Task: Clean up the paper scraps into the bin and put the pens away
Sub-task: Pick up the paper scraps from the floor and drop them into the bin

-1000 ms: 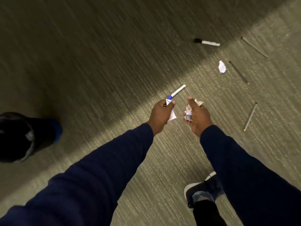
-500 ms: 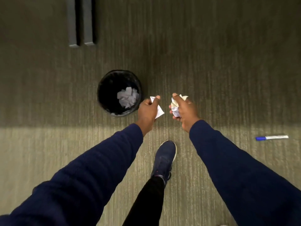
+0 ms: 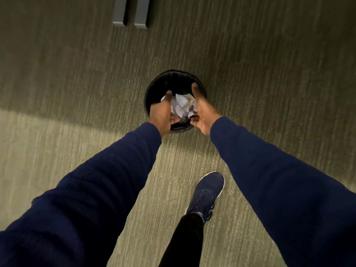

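Change: half a second ago both hands were short of the bin, to its right, each clutching paper; now both are over the bin's mouth, and the person has stepped closer, so the bin sits in the middle of the view.
Left hand [image 3: 160, 112]: over the near left part of the opening, fingers curled; a white corner of paper [image 3: 163, 98] shows just past its knuckles, so it appears to be clamped on a scrap, though the grip itself is hidden.
Right hand [image 3: 202, 110]: over the right side of the opening, 1 finger stretched toward the far rim, the rest loosening. Whether any paper remains in it cannot be told.
Paper scraps [image 3: 183, 106]: a pale crumpled heap between the 2 hands, inside the bin's outline. Which pieces lie in the bin and which are falling or held cannot be told.
Bin [image 3: 174, 76]: round, black, upright on the carpet [image 3: 269, 93], its near rim hidden by the hands.
Pens: none in view now; 1 second ago the left hand held a blue-banded one, and half a second ago one lay on the floor to the right.
Other things: 2 grey legs [image 3: 131, 12] at the far edge; 1 shoe [image 3: 207, 193] forward on the near floor.
Meaning: this handful is being dropped, so the paper step looks nearly done for this load. Pens appear yet to be put away.
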Demonstrator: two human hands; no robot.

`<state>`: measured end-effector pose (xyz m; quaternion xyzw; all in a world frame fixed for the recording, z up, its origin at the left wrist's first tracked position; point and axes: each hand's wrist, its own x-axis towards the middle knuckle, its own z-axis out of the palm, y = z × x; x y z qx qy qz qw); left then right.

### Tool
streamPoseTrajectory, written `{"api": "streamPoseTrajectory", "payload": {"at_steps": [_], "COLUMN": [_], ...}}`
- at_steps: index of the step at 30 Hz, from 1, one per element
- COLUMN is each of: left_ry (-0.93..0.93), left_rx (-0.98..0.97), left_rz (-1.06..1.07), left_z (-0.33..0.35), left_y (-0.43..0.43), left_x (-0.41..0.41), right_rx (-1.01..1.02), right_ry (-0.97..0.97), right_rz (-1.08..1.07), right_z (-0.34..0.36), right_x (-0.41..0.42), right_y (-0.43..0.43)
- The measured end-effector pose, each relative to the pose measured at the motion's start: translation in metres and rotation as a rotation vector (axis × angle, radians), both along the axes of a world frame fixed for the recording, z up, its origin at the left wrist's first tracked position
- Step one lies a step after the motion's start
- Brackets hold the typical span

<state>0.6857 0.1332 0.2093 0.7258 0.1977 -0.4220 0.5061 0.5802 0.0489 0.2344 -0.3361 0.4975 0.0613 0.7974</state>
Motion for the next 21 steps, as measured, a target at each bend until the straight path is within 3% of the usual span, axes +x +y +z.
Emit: {"api": "streamPoseTrajectory", "payload": {"at_steps": [6, 11, 15, 21], "left_ry": [-0.01, -0.056, -0.153, -0.155], "left_rx": [0.039, 0.077, 0.117, 0.124], "left_rz": [-0.037, -0.121, -0.246, -0.466], "left_z": [0.008, 0.019, 0.027, 0.039], "left_y": [0.004, 0.0, -0.015, -0.055], "left_x": [-0.007, -0.044, -0.103, -0.234], "right_rx": [0.037, 0.051, 0.033, -0.012], "right_ry": [0.004, 0.06, 0.145, 0.225], "right_rz": [-0.083, -0.122, -0.195, -0.349], "right_z": [-0.002, 0.001, 0.004, 0.02], "right_x": [-0.02, -0.09, -0.168, -0.307], "right_y": [0.003, 0.006, 0.007, -0.002]}}
